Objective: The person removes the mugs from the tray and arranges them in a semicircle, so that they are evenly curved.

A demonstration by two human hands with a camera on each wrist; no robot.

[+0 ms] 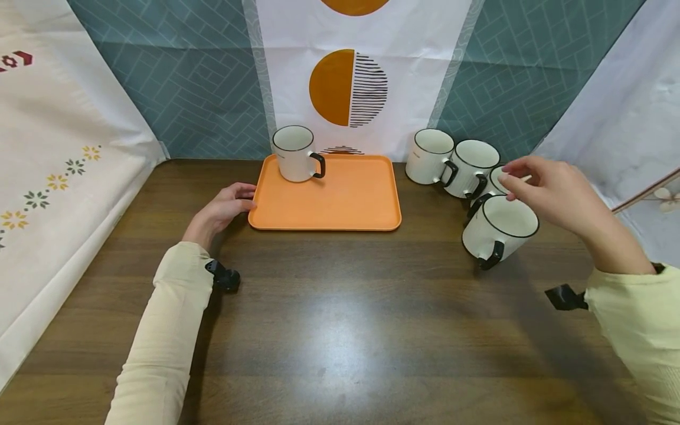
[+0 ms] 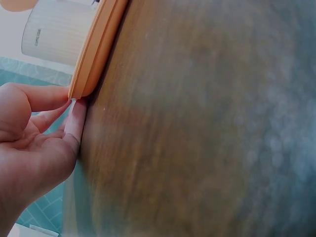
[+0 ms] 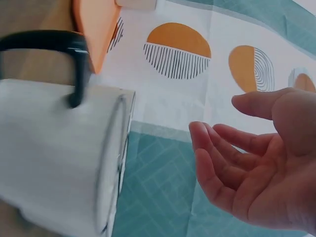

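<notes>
My left hand [image 1: 225, 209] is at the left edge of an orange tray [image 1: 353, 206], its thumb and fingertips holding the rim; the left wrist view shows the same tray edge [image 2: 94, 59] between them. On the tray's back left corner stands a white mug [image 1: 294, 159] with a black rim and handle. My right hand [image 1: 565, 195] hovers over the mug group at the right, fingers loosely bent and nothing between them. Just below it is the front mug [image 1: 499, 227], which also appears close up as a white mug [image 3: 49, 153] in the right wrist view. Another mug [image 1: 496, 180] is partly hidden.
Two more white mugs, one at the back [image 1: 427, 159] and one beside it [image 1: 473, 168], stand right of the tray. All are on a brown wooden table [image 1: 340, 319]. A patterned cloth [image 1: 202, 88] hangs behind, with white cloths [image 1: 58, 195] at the sides.
</notes>
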